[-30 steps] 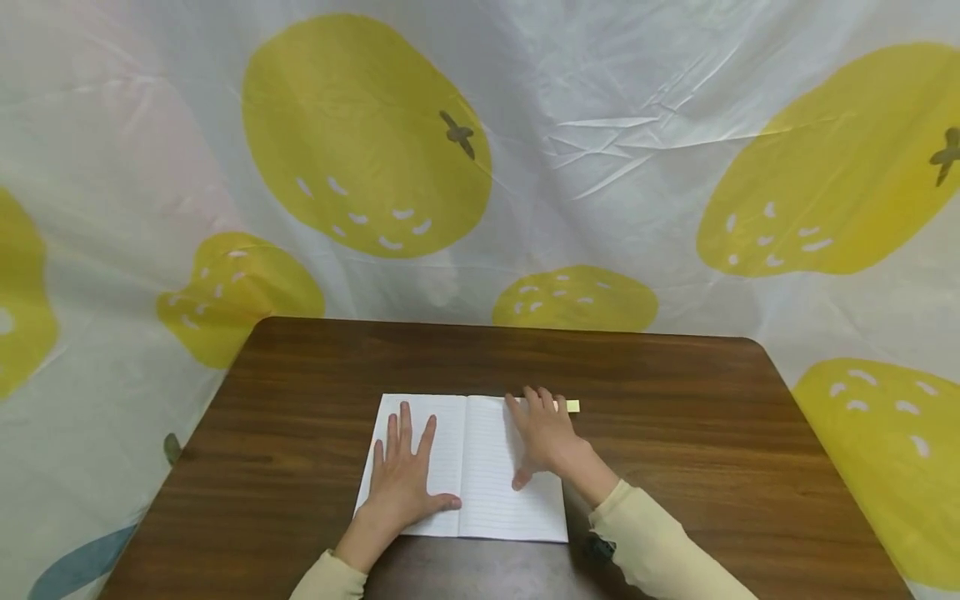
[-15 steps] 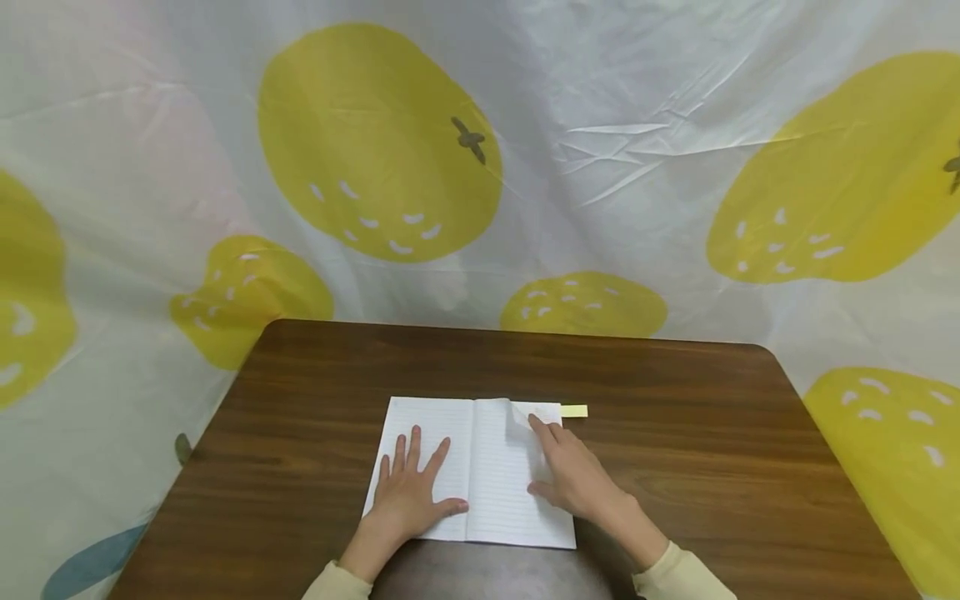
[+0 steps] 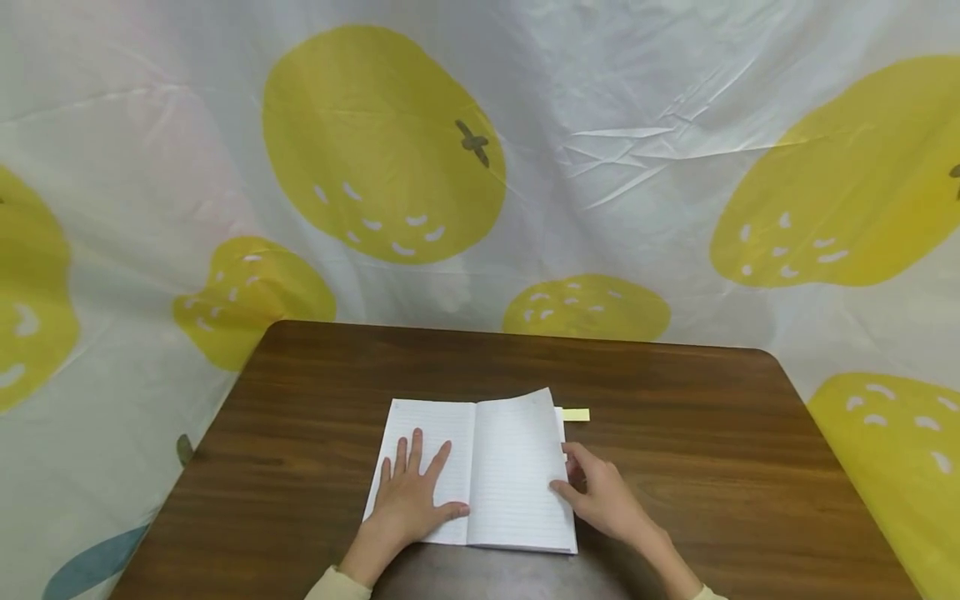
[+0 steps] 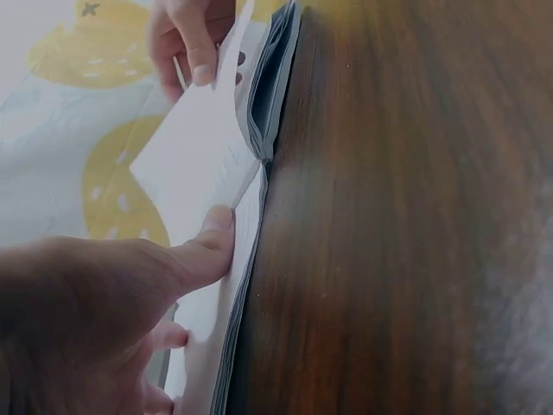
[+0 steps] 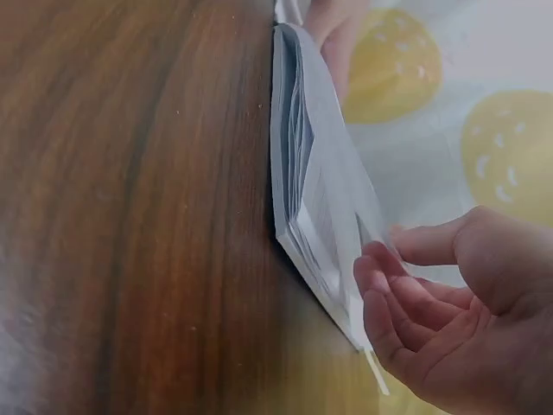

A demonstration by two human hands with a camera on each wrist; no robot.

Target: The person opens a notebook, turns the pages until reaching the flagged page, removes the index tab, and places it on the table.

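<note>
An open notebook (image 3: 480, 467) with ruled white pages lies near the front middle of the dark wooden desk (image 3: 675, 467), its spine running away from the person. The lines on the pages are blank as far as I can see; no writing, brand or label can be read anywhere on it. The left hand (image 3: 411, 500) lies flat on the left page with fingers spread and straight and the thumb stretched toward the spine, pressing the paper down. The right hand (image 3: 600, 498) is at the outer edge of the right side, fingers loosely bent, with the thumb on top of the top sheet and the fingertips (image 5: 380, 285) under its edge, so that this single page (image 3: 517, 450) is lifted clear of the stack beneath; its far corner stands up off the book. From the right wrist view the page block shows as a thick fan of sheets with the raised leaf apart from it. A small pale yellow sticky tab (image 3: 576, 414) pokes out from the far right corner of the notebook, lying on the desk; it bears no mark I can make out. Behind the desk hangs a white plastic sheet (image 3: 600, 167) printed with large yellow fruit.
</note>
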